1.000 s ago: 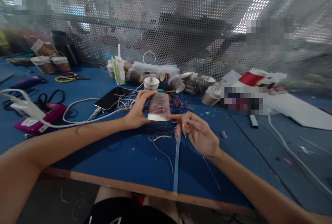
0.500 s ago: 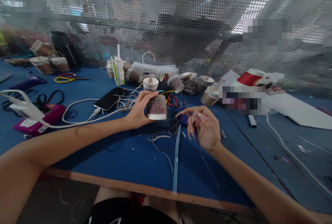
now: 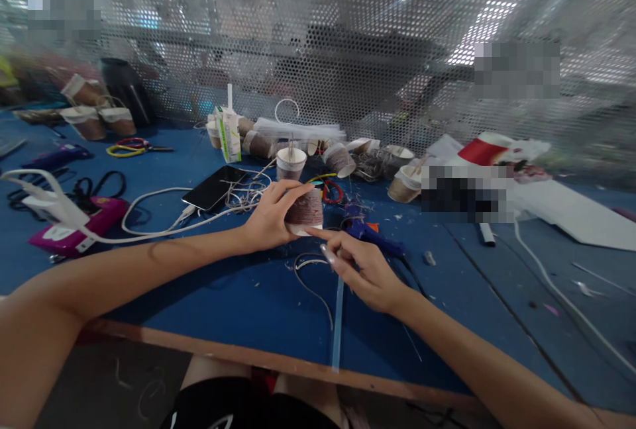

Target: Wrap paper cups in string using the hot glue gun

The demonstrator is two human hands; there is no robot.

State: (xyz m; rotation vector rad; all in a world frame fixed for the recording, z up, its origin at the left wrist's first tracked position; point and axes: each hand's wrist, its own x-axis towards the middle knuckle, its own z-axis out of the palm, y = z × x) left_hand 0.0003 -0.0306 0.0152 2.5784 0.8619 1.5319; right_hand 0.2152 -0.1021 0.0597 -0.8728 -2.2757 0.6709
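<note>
My left hand [image 3: 272, 216] is closed around a paper cup [image 3: 305, 209] wrapped in rows of brown cord, its bare white band facing down. My right hand [image 3: 365, 270] has its index finger stretched to that white band, seemingly touching it, with the thumb held apart and the other fingers partly curled. Just beyond the right hand lies a blue glue gun [image 3: 375, 236] on the blue table. A loose thin cord [image 3: 318, 296] curls below the cup, beside a pale translucent strip [image 3: 338, 330] running to the table edge.
A phone [image 3: 213, 189] on a white cable and a magenta device [image 3: 79, 227] lie left. Scissors [image 3: 139, 147] are farther back. Several wrapped cups, a drink carton [image 3: 229, 134] and a white cup [image 3: 291, 163] stand along the perforated metal screen [image 3: 278, 51]. White card [image 3: 586, 210] lies right.
My right hand has moved left to the cup's white band, index finger now extended, uncovering the glue gun. The cup and left hand have shifted slightly right and down.
</note>
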